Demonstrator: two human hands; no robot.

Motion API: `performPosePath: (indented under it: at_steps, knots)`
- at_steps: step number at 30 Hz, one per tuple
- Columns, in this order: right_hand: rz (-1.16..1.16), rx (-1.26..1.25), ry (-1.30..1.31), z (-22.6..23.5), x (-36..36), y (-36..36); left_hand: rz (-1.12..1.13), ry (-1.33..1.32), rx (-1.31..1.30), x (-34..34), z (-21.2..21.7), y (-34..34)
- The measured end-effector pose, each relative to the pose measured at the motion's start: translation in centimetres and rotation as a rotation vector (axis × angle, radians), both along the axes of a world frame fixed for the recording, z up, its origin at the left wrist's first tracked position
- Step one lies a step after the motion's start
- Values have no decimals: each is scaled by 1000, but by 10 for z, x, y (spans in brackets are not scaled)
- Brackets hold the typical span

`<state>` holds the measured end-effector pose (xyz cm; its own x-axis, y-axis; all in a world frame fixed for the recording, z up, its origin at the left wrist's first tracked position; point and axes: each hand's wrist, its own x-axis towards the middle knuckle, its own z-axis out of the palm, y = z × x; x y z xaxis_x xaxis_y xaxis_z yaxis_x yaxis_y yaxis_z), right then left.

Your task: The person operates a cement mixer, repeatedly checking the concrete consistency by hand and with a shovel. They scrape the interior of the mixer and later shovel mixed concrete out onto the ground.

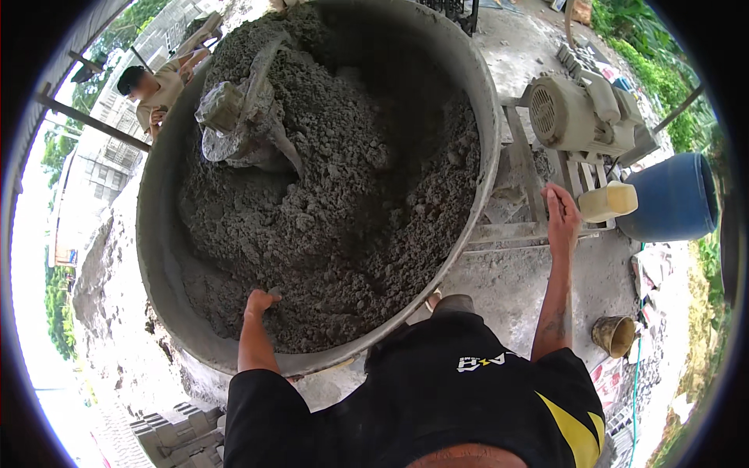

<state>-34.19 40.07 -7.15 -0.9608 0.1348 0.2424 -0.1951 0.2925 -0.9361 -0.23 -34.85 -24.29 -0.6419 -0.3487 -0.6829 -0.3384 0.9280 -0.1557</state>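
Note:
A big round metal mixer drum [488, 101] stands before me, holding damp grey concrete mix [335, 210]. My left hand [260, 303] reaches over the near rim, low above the mix, its fingers bent together. A small greyish bit shows at its fingertips, too small to name. Out to the right, past the drum, my right hand [562, 222] is raised with loosely bent fingers and nothing visible in it. Beside it is a pale yellow plastic jug [607, 203]. Inside the drum, a mixing paddle [250, 117] caked with cement rises from the mix at the far left.
An electric motor [581, 113] sits on a frame [523, 164] right of the drum. Behind the jug lies a blue barrel [667, 196]. A dirty bucket [613, 335] is at the lower right. Another person [160, 90] is beyond the drum's far left; concrete blocks [179, 433] are stacked lower left.

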Motion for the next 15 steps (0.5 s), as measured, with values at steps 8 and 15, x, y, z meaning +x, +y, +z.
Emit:
performPosePath:
  at_steps: [8, 15]
  knots:
    - [514, 369, 653, 143, -87, -154, 592, 351, 111, -31, 72, 83]
    - [676, 270, 620, 164, -116, -224, 670, 892, 484, -84, 205, 171]
